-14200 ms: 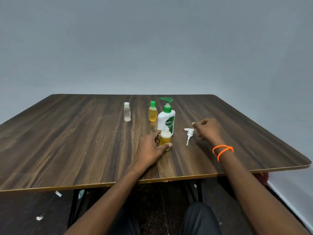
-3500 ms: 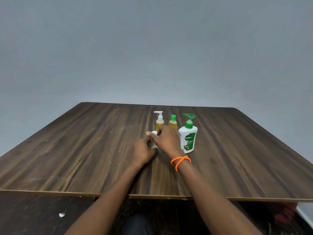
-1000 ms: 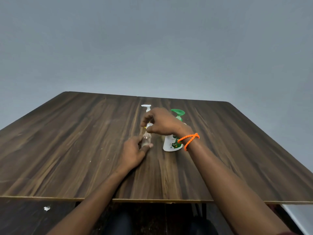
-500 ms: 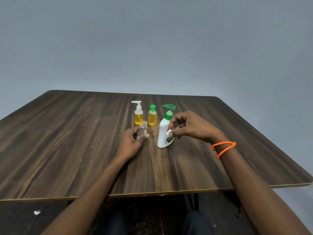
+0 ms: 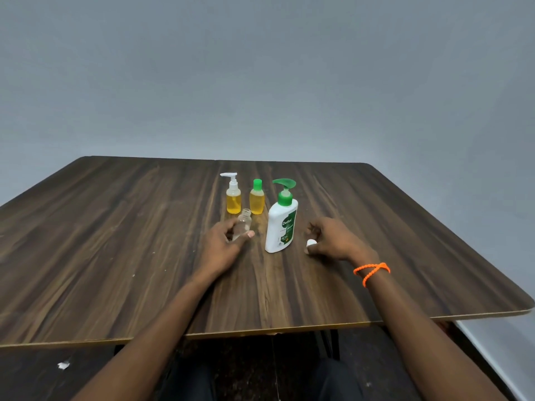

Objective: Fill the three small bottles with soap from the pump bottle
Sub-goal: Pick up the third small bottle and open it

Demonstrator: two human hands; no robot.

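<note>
Head view: left hand (image 5: 221, 247) grips empty bottle (image 5: 243, 225).

Plain bare room, kind unclear, dark wood-grain table (image 5: 115, 256) against blank grey wall (image 5: 260, 82), dark floor (image 5: 43, 377) with paper scraps (image 5: 63, 365) beneath, soap bottles (image 5: 281, 224) on top

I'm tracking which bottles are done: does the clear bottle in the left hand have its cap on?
No: the clear bottle stands open-necked in the left hand, while the right hand holds the white cap.
</note>
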